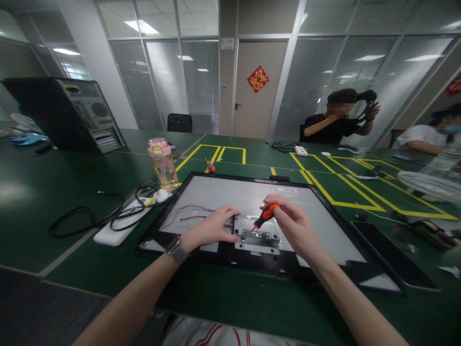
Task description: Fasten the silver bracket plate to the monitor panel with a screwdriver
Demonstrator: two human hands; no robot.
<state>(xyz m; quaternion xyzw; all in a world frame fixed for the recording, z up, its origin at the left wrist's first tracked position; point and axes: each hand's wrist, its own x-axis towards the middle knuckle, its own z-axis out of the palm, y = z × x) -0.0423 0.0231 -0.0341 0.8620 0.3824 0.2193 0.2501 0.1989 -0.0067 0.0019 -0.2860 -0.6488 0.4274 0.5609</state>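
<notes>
My right hand grips an orange and black screwdriver by its handle. The shaft slants down to the left, its tip at the lower left part of a metal bracket. Around the bracket's left edge, my left hand has its thumb and fingers curled, apparently holding it. Both rest over a flat display panel, which lies back side up with a black frame and a grey sheet. Thin wires run across the panel to the left of the bracket.
Left of the panel are a white power strip with black cables and a pink-lidded bottle. A second screwdriver lies behind it. A computer case stands far left. A dark flat slab lies right. Two people sit across the table.
</notes>
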